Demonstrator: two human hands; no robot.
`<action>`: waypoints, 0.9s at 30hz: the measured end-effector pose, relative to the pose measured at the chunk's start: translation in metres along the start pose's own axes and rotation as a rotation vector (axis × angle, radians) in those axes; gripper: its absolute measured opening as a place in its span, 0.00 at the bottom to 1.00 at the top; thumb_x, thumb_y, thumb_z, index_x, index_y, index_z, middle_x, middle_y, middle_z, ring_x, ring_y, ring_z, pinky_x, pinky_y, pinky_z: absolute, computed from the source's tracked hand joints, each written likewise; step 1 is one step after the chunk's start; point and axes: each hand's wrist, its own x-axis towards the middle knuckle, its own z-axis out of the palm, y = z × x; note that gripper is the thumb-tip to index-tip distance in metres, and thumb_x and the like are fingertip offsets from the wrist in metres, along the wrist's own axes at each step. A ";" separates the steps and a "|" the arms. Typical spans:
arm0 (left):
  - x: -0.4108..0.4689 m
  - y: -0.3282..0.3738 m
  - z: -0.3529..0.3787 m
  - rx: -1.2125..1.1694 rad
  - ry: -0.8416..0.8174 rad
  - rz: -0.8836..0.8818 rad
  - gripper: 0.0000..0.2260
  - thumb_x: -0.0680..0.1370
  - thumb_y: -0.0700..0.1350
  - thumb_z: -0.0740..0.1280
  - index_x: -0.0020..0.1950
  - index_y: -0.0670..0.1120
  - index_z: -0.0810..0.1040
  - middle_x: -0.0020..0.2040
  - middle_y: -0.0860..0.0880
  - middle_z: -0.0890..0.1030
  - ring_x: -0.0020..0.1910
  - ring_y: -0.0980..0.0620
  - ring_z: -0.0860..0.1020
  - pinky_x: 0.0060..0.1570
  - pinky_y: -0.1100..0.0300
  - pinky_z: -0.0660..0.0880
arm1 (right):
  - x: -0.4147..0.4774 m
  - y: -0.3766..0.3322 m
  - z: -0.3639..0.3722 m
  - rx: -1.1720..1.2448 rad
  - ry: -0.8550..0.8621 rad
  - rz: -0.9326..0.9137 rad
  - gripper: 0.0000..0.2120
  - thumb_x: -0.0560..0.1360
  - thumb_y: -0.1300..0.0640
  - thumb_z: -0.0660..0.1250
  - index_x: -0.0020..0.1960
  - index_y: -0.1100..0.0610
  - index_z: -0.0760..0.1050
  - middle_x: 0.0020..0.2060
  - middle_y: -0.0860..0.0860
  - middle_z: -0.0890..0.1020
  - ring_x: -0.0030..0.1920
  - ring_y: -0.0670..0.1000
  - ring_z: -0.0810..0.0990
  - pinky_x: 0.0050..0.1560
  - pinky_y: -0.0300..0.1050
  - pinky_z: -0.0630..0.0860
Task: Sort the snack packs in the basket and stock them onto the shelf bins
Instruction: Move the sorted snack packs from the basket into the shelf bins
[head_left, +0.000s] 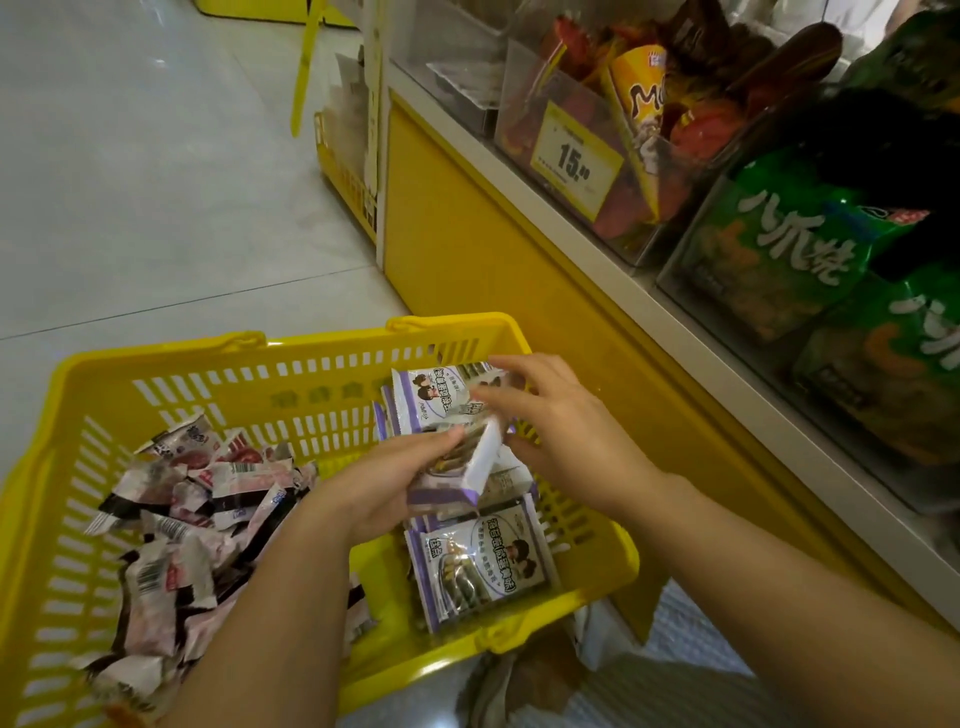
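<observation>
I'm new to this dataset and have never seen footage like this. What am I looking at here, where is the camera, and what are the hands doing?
There is no machine here: a person works with bare hands, and the single picture comes from a wide-angle camera worn on their head, looking down. In front of them is a yellow basket. Its left side holds a pile of pink-and-white packs; on the right lie purple-edged packs. The left hand grips a stack of them, and the right hand touches the stack's top; blur hides whether it pinches. At right, clear shelf bins hold green bags and other snacks; one bin bears a yellow price tag.
</observation>
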 end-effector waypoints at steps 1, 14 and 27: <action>0.001 -0.001 -0.004 0.024 0.060 0.028 0.28 0.66 0.56 0.74 0.62 0.44 0.78 0.54 0.45 0.84 0.52 0.48 0.82 0.50 0.52 0.80 | -0.002 0.001 0.009 0.043 0.022 0.059 0.31 0.71 0.60 0.73 0.71 0.50 0.68 0.69 0.50 0.70 0.68 0.50 0.65 0.62 0.44 0.68; 0.010 -0.011 -0.022 0.057 0.536 0.179 0.35 0.72 0.69 0.61 0.73 0.51 0.67 0.69 0.53 0.72 0.68 0.46 0.70 0.67 0.45 0.66 | -0.002 0.016 0.094 -0.127 -0.483 0.173 0.39 0.72 0.56 0.71 0.76 0.52 0.54 0.73 0.53 0.62 0.73 0.56 0.57 0.74 0.53 0.53; -0.006 0.019 -0.032 0.167 0.823 0.502 0.14 0.80 0.53 0.63 0.65 0.52 0.70 0.56 0.53 0.77 0.52 0.52 0.76 0.50 0.54 0.69 | -0.010 0.021 0.020 0.265 -0.231 0.316 0.36 0.69 0.40 0.68 0.73 0.45 0.59 0.59 0.45 0.70 0.57 0.44 0.72 0.53 0.38 0.74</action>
